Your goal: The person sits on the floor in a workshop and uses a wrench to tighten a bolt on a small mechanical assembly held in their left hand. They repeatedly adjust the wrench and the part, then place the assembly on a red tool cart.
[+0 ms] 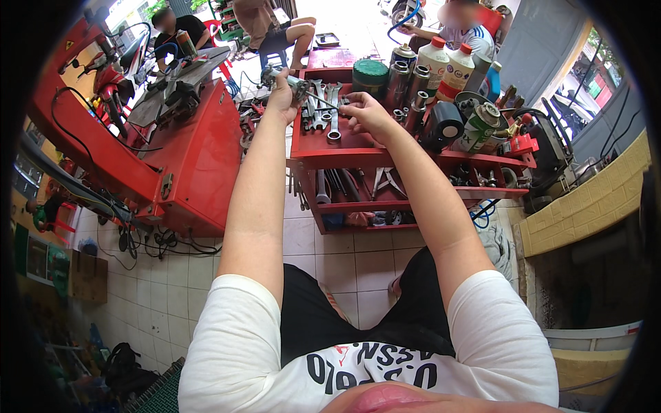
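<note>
My left hand grips a silver and dark metal mechanical part above the left end of the red tool cart. A thin metal rod runs from that part toward my right hand, whose thumb and index finger close on its end, with the other fingers curled below. Several combination wrenches lie on the cart top beneath and between my hands. A green round tub stands just behind my right hand, with steel sockets to its right.
Bottles and spray cans crowd the cart's right side; tools fill its lower shelves. A red machine with trailing cables stands left, a yellow padded edge right. Three co-workers sit beyond.
</note>
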